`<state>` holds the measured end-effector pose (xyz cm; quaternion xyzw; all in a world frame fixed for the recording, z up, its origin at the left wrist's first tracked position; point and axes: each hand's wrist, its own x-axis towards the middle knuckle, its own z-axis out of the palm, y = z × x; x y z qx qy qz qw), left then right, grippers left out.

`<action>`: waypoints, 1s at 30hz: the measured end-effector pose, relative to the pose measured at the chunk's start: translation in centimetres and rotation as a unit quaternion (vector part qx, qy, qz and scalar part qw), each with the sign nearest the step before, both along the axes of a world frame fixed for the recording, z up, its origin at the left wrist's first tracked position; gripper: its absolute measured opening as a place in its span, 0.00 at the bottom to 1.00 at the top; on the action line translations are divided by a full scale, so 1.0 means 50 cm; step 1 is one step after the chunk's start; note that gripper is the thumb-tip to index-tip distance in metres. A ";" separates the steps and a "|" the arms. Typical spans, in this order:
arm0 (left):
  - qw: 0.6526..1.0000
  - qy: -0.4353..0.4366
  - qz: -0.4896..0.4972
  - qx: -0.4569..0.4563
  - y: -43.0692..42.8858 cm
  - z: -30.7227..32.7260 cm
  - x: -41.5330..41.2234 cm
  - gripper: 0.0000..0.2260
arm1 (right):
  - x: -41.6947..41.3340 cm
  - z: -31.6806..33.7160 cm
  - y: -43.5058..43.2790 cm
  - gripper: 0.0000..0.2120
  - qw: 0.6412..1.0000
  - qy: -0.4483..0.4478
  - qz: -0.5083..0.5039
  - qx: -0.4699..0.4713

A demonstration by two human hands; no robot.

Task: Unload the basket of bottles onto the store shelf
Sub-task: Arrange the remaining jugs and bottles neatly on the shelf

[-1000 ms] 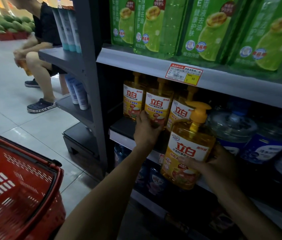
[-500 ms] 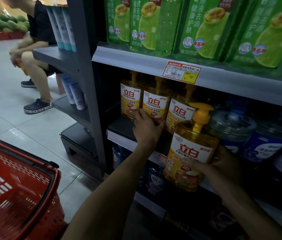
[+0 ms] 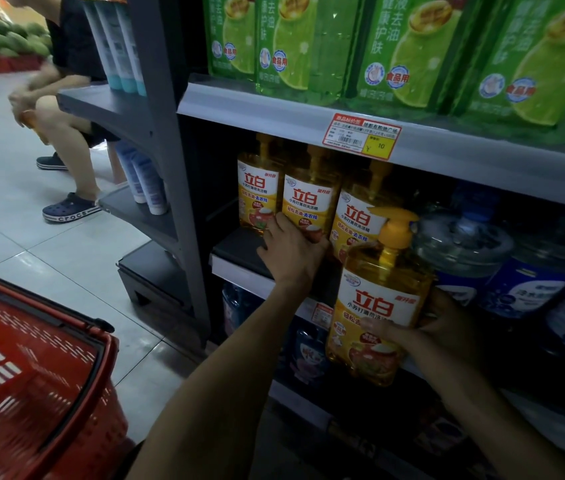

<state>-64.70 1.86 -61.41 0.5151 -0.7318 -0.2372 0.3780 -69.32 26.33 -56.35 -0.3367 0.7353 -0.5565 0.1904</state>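
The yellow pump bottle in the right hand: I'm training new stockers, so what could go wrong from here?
1. The held pump bottle hangs off the shelf edge, gripped low by the right hand; it could tip or slip.
2. Its tall pump may catch the upper shelf.
3. Pushing it in might knock the shelved bottles that the left hand steadies.

The left arm is stretched forward and up, bare to the elbow. The left hand point(image 3: 293, 252) is spread, fingers pressed flat ahead. The right hand point(image 3: 443, 327) is held lower and to the right, its fingers point(image 3: 383, 329) curled in a grip.
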 end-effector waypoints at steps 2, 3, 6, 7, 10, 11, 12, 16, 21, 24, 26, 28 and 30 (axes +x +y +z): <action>1.000 0.000 -0.004 0.000 0.001 0.000 0.002 0.45 | 0.001 -0.004 0.000 0.24 1.000 -0.020 0.006 -0.003; 1.000 0.002 -0.006 0.001 0.000 0.000 0.002 0.45 | -0.003 -0.011 -0.002 0.24 1.000 -0.031 0.004 -0.006; 1.000 0.003 -0.008 0.008 0.002 0.000 0.003 0.46 | 0.001 -0.013 -0.004 0.24 0.997 -0.076 -0.002 -0.016; 1.000 0.001 -0.007 0.012 0.004 -0.001 0.005 0.46 | 0.003 -0.014 -0.003 0.24 0.997 -0.075 0.002 -0.011; 1.000 0.004 0.004 0.006 0.017 -0.002 0.020 0.45 | 0.004 -0.013 0.001 0.25 0.998 -0.061 -0.007 0.002; 1.000 0.009 0.005 -0.006 0.024 -0.002 0.027 0.42 | 0.002 -0.016 0.003 0.25 0.998 -0.058 -0.006 0.005; 1.000 0.010 -0.001 -0.023 0.030 -0.003 0.034 0.39 | 0.003 -0.015 0.006 0.26 0.998 -0.059 -0.008 0.008; 0.988 0.005 -0.120 -0.096 0.061 0.009 0.042 0.29 | -0.001 -0.010 0.023 0.28 0.999 -0.047 -0.009 0.018; 0.973 0.047 -0.225 -0.007 0.114 0.031 0.021 0.40 | 0.003 0.010 0.055 0.28 0.999 -0.044 -0.027 0.017; 0.977 0.056 -0.206 0.022 0.125 0.030 0.003 0.44 | 0.003 0.017 0.074 0.28 0.999 -0.041 -0.031 0.016; 0.979 0.056 -0.194 0.029 0.129 0.025 -0.008 0.42 | 0.000 0.020 0.084 0.27 0.998 -0.043 -0.036 0.018; 0.982 0.061 -0.178 0.027 0.127 0.017 -0.017 0.39 | -0.005 0.021 0.092 0.27 0.998 -0.043 -0.039 0.018; 0.984 0.064 -0.162 0.023 0.125 0.010 -0.024 0.39 | -0.009 0.022 0.100 0.27 0.998 -0.041 -0.043 0.017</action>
